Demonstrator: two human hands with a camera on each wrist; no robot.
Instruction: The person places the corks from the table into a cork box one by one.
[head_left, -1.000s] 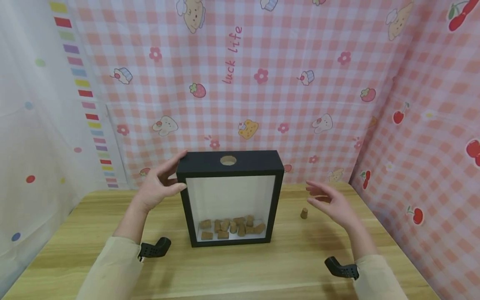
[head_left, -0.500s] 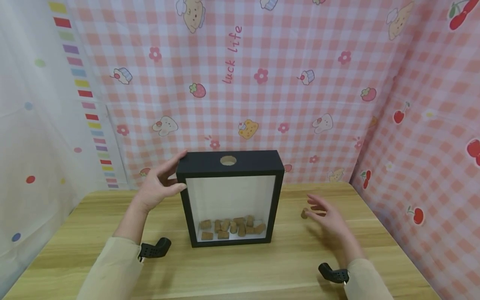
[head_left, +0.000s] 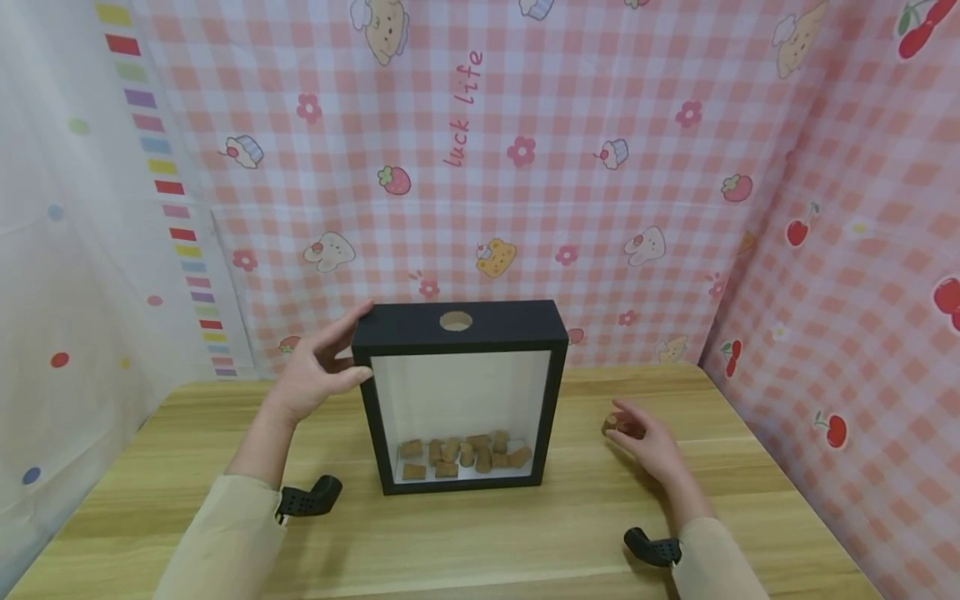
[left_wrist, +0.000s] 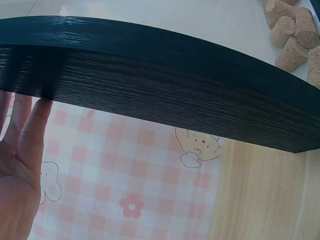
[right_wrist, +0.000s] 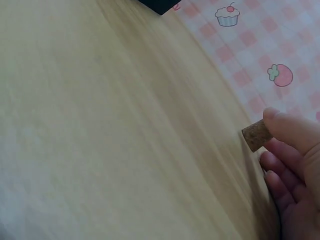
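A black box frame (head_left: 461, 332) with a clear front and a round hole in its top stands upright on the wooden table. Several corks (head_left: 483, 458) lie along its bottom inside. My left hand (head_left: 311, 379) grips the upper left side of the frame, thumb on the front edge and fingers toward the back. In the left wrist view, the fingers (left_wrist: 34, 130) reach the frame's dark side panel (left_wrist: 150, 87). To the right of the frame, my right hand (head_left: 648, 442) pinches a single cork (right_wrist: 256, 135) between thumb and fingers, at the table surface.
The wooden table (head_left: 465, 542) ends at the back against a pink checked cloth (head_left: 570, 200). Another checked cloth (head_left: 862, 333) hangs on the right, a white dotted one (head_left: 75, 292) on the left. A black wrist mount (head_left: 652, 547) sits on each forearm.
My right hand has moved down and left to the lone cork, and its thumb and fingers have closed on it. The left hand and the frame have stayed in place.
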